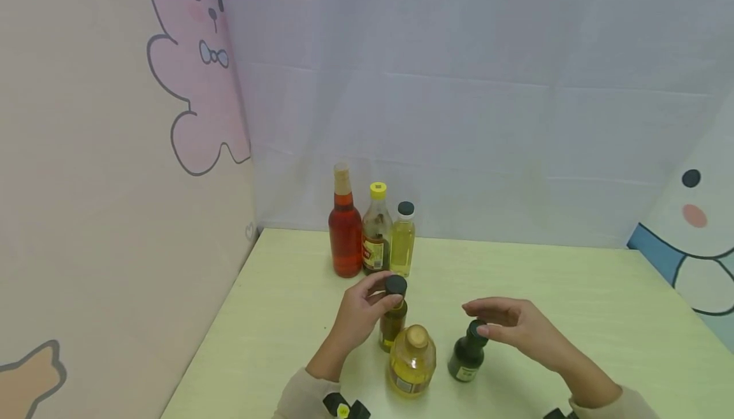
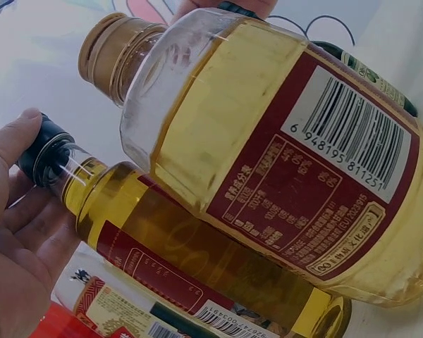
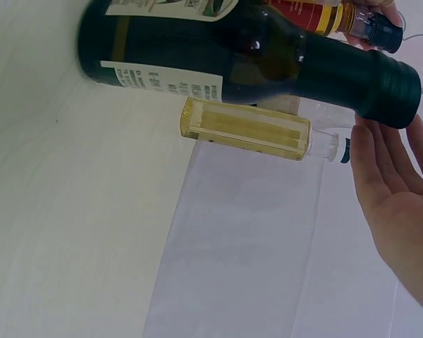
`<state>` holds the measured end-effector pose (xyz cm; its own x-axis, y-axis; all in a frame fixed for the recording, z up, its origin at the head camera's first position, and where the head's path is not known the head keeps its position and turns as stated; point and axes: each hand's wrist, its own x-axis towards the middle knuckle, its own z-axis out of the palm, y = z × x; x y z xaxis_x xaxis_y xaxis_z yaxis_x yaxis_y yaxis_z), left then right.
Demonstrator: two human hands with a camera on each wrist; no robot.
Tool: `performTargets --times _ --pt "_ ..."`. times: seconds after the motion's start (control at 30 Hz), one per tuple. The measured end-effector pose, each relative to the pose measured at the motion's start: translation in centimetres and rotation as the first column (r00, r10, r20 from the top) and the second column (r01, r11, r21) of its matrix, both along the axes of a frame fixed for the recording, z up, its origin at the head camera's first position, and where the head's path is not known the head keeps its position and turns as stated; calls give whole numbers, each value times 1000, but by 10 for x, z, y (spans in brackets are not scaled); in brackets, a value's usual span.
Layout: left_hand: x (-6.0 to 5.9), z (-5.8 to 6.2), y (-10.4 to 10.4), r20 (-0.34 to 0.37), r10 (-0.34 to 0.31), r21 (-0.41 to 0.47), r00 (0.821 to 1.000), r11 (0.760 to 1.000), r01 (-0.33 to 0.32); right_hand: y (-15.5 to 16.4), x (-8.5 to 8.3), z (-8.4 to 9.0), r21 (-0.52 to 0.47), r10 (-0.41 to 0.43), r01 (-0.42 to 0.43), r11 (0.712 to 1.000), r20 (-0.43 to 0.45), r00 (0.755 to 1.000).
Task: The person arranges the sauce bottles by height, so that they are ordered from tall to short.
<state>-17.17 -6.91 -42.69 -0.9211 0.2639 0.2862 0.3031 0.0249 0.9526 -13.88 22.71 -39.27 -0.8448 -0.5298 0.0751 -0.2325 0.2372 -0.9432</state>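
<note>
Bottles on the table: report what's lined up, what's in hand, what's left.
Done: red bottle, yellow-capped bottle and pale oil bottle stand in a back row. In hand: left hand grips the black-capped bottle. Left: round yellow oil bottle and dark green bottle, under the open right hand.

A slim amber oil bottle [image 1: 393, 320] with a black cap stands upright on the table, just behind a squat yellow one; a dark green bottle [image 1: 467, 356], capped, stands upright to its right
</note>
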Motion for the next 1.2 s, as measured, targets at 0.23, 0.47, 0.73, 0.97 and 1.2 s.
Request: performTargets --times 0.23,0.47,0.73,0.97,1.2 --pt "1 2 0 17 -2 -18 1000 1000 3 2 3 -7 -22 17 -17 1000 -31 999" --pt "1 4 0 -4 -16 -21 1000 1000 16 4 5 -13 -55 4 -6 998 -36 999" --pt "0 5 0 -14 -13 -21 1000 1000 13 5 6 -16 -56 -20 18 998 -41 999" --pt "-1 7 0 -27 -12 -39 1000 999 11 5 6 -18 -55 -32 30 998 -25 999" --pt "1 17 1 -28 -29 -30 999 999 28 6 6 -22 -47 -36 36 998 0 999"
